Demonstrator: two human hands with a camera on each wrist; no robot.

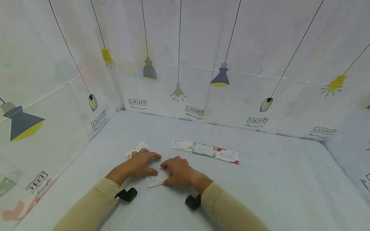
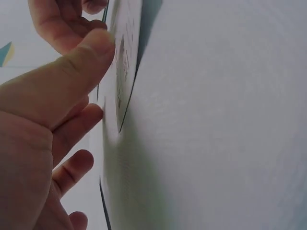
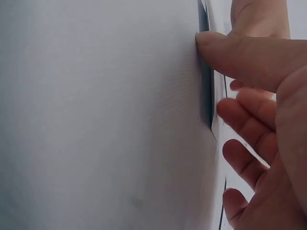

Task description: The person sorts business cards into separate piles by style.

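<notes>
A white business card (image 1: 156, 180) lies on the white tabletop between the hands, partly covered by them. My left hand (image 1: 141, 164) reaches over its upper left part, thumb touching the card and other fingers spread. In the left wrist view, that thumb (image 2: 98, 43) meets the printed face of the card (image 2: 125, 72), which tilts slightly. At the card's right end, my right hand (image 1: 180, 173) holds it between thumb and forefinger. The right wrist view shows the thumb (image 3: 213, 45) at the card's edge (image 3: 213, 105) and the other fingers loosely bent.
Another card (image 1: 137, 149) lies partly behind the left hand. Farther back, a gold-striped card (image 1: 181, 144), a leaf-bordered card (image 1: 203, 149) and a red-flowered card (image 1: 227, 156) form a row. Printed cloth (image 1: 196, 64) hangs behind the table (image 1: 274, 186). Black wrist cameras (image 1: 127, 194) sit at both cuffs.
</notes>
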